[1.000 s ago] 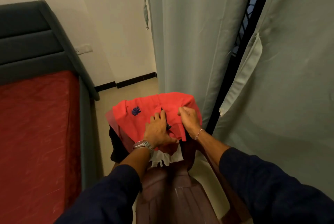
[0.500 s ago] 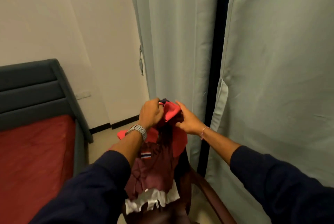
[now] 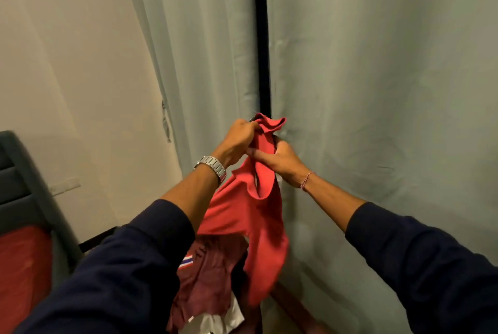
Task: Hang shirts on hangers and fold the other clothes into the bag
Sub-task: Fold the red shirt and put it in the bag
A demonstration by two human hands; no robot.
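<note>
Head view looks down two dark-sleeved arms stretched toward grey curtains (image 3: 377, 91). Both hands hold a red shirt (image 3: 256, 215) up in the air, at mid-frame, in front of the dark gap (image 3: 262, 37) between the two curtain panels. The left hand (image 3: 237, 142), with a metal watch (image 3: 213, 166) on its wrist, is a closed fist bunching the cloth near the shirt's top. The right hand (image 3: 283, 161), wearing a thin bracelet (image 3: 307, 180), sits just below and right of it, fingers curled round the fabric by the neck opening. The two hands are nearly touching. A crumpled fold of the shirt pokes up above the left fist; the rest hangs down, blurred at its lower end.

Below the shirt, near the bottom edge, lies a maroon garment (image 3: 207, 280) with a small striped patch (image 3: 186, 263), and a bit of white cloth (image 3: 215, 320) under it. What they rest on is hidden by the left sleeve and the hanging shirt. At far left stand a beige wall (image 3: 67, 64) and a grey padded headboard (image 3: 18, 185), with a red bed cover (image 3: 21, 280) at near left. A wall socket (image 3: 64, 185) shows beside the headboard
</note>
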